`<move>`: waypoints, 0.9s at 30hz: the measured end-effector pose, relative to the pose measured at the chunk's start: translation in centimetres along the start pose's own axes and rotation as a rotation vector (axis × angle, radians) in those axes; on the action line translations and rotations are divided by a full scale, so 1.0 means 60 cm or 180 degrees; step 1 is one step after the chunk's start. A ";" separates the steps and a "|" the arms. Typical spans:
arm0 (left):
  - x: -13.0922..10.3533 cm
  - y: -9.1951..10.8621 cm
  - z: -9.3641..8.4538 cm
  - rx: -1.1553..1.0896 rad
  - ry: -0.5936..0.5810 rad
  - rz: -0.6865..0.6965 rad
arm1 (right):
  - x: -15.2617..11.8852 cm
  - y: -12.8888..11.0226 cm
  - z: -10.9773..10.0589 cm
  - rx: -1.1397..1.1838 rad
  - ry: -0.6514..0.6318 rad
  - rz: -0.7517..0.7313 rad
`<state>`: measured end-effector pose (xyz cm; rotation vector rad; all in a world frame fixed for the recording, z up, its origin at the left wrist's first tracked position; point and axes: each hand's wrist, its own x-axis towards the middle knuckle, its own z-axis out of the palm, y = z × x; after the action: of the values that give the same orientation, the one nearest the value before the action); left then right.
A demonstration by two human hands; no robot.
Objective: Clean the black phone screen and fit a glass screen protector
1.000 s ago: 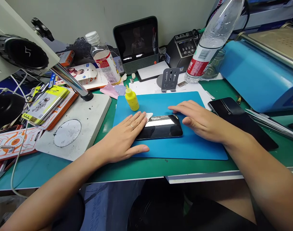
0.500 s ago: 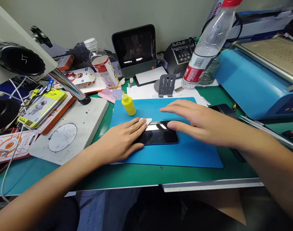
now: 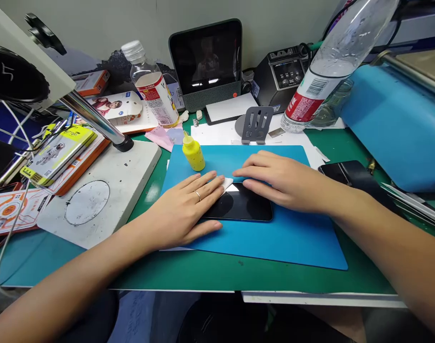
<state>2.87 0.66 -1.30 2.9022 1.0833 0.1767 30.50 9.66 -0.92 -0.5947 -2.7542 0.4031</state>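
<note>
Phone (image 3: pixel 247 206) partly under left hand (image 3: pixel 183 208), flat-spread over white wipe (image 3: pixel 228 182), and right hand (image 3: pixel 288 183), loosely spread.

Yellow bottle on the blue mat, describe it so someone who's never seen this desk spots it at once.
On the green desk, a blue mat lies in front of a dark screen. Near the mat's far left corner, beyond the left hand, stands the small yellow bottle. Dark specks and a narrow nozzle set it apart from the white-capped bottle and the big clear bottle.

Barcode (image 3: pixel 316 87) on the large bottle label (image 3: pixel 303 105); angular white logo (image 3: pixel 7 71) on the black knob (image 3: pixel 20 83); other print unclear
</note>
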 end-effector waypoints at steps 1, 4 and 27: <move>0.000 0.004 0.000 0.0021 0.0044 -0.0018 | -0.001 0.002 0.000 0.0012 0.0032 0.0023; 0.001 0.012 0.000 0.0104 0.0202 -0.0084 | -0.002 0.011 -0.003 -0.0006 0.0172 0.0128; -0.002 0.035 -0.011 -0.0132 0.0321 0.0061 | 0.000 0.023 -0.009 0.0231 -0.0344 0.0839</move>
<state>4.08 -1.03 -0.47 2.8957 1.0524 0.3456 31.16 10.96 -0.89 -0.9472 -2.7541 0.6079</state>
